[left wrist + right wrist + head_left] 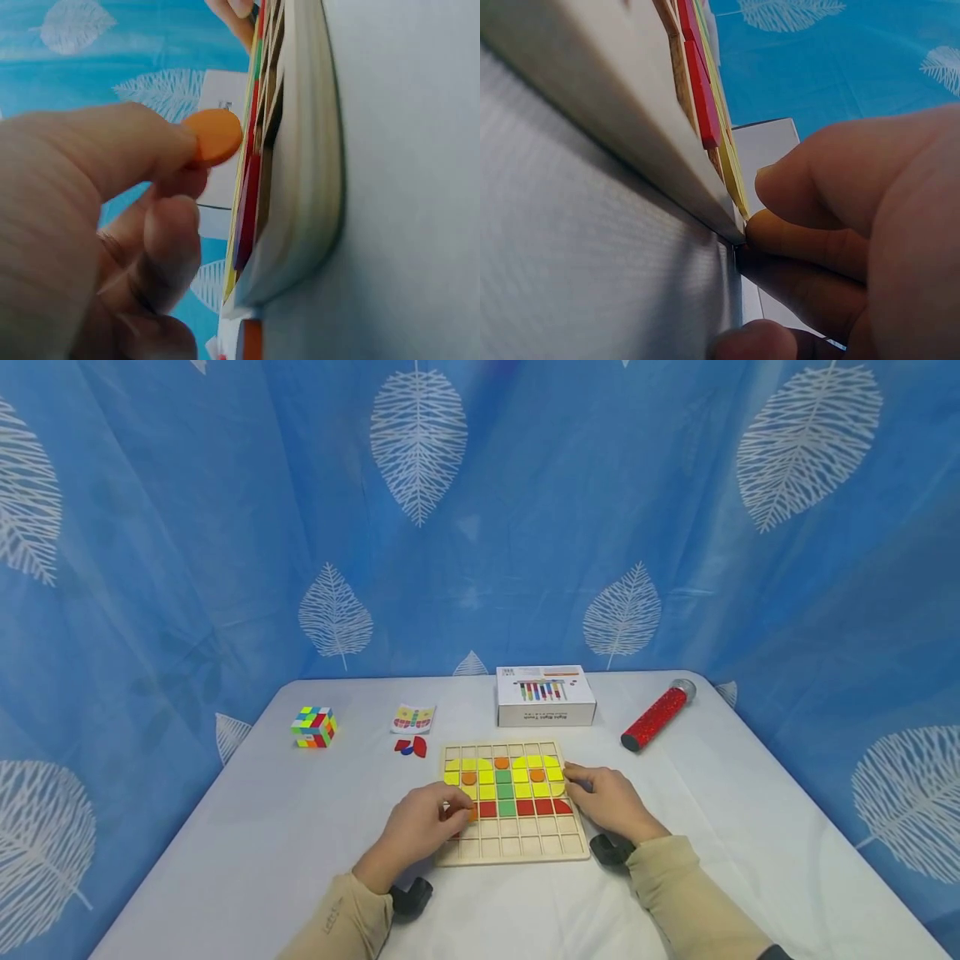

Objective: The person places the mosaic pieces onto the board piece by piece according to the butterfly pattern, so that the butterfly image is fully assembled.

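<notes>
A wooden grid board (525, 845) lies on the table, with yellow, green, red and orange pieces set in its squares. Over its left side, my left hand (423, 818) pinches an orange disc (217, 136) between thumb and index finger. In the left wrist view the disc is held just off the board face, near a red piece (249, 214). My right hand (611, 797) is at the board's right edge, fingertips (761, 226) touching it and the thumb apart above. Near that edge in the right wrist view sits a red piece (703, 97).
Left of the board's far corner lie loose red and blue pieces (420, 747), with a pattern card (412, 719) behind them. A puzzle cube (313, 727) stands far left. Behind the board is a white box (546, 697); a red glittery tube (656, 718) lies to the right.
</notes>
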`<state>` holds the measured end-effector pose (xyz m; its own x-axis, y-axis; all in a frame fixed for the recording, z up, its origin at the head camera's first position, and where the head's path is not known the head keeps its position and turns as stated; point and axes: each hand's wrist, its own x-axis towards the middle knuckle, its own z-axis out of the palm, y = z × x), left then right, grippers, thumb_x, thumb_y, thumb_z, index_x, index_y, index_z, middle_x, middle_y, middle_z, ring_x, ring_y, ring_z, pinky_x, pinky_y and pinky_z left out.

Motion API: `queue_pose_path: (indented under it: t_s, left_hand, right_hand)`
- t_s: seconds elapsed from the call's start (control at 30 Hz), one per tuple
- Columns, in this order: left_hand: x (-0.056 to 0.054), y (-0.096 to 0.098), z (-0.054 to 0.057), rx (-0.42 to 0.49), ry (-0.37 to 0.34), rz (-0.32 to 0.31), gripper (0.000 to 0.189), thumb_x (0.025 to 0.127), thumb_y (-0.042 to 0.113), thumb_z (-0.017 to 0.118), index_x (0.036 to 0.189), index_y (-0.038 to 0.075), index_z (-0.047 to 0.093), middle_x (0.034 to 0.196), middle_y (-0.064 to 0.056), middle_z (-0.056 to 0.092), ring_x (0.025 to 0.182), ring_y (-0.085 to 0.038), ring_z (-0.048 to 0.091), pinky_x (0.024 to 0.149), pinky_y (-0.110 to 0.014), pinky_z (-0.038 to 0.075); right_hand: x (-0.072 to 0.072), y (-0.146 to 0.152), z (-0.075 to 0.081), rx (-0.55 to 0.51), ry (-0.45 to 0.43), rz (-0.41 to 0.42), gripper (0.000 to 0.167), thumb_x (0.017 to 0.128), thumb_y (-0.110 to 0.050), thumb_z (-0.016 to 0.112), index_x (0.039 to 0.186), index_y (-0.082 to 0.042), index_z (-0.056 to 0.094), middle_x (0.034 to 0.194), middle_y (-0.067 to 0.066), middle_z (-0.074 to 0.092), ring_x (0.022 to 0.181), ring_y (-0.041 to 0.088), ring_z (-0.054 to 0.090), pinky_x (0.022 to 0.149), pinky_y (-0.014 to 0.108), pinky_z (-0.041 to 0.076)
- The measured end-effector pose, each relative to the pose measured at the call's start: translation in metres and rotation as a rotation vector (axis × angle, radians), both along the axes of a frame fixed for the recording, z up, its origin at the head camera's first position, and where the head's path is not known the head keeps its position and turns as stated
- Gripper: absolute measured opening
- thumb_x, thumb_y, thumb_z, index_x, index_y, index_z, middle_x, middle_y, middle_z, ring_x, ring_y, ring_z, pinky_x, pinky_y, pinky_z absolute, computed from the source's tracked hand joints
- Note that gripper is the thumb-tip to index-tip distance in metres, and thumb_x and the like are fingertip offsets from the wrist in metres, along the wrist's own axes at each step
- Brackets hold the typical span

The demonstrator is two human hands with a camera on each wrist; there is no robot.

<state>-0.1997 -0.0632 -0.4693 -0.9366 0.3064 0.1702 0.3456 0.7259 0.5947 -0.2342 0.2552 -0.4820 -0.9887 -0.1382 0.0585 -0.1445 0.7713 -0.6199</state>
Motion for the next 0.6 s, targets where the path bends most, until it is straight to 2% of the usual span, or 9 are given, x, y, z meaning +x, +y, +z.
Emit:
queue_pose_path:
  t_s: [0.2, 0.5, 0.6]
  left_hand:
    - [0.0001, 0.0005, -0.0042, -0.035, 0.015, -0.029, 0.009, 0.09, 0.027, 0.079, 0.099, 0.026, 0.081, 0.084, 0.018, 0.063, 0.073, -0.006, 0.053, 0.066, -0.023, 0.046]
    - [0.0018, 0.0013, -0.0019, -0.161, 0.04, 0.003, 0.006, 0.087, 0.032, 0.081, 0.092, 0.029, 0.083, 0.083, 0.016, 0.06, 0.072, -0.005, 0.052, 0.061, -0.023, 0.043]
    - [0.0009, 0.0007, -0.0011, -0.172, 0.038, 0.003, 0.007, 0.087, 0.034, 0.082, 0.092, 0.03, 0.084, 0.084, 0.016, 0.061, 0.073, -0.005, 0.051, 0.06, -0.023, 0.042]
  right_hand:
    - [-0.0007, -0.0023, -0.0003, 0.014, -0.003, -0.001, 0.045, 0.099, -0.026, 0.065, 0.141, -0.009, 0.063, 0.149, 0.008, 0.059, 0.142, 0.04, 0.048, 0.113, 0.058, 0.039]
    - [-0.0002, -0.002, -0.0012, 0.024, 0.004, -0.007, 0.045, 0.099, -0.026, 0.065, 0.141, -0.009, 0.063, 0.149, 0.008, 0.058, 0.142, 0.04, 0.048, 0.113, 0.059, 0.039]
    - [0.0004, -0.0015, -0.0008, 0.023, 0.003, -0.01, 0.045, 0.099, -0.026, 0.065, 0.141, -0.009, 0.063, 0.149, 0.009, 0.058, 0.143, 0.04, 0.048, 0.113, 0.058, 0.039]
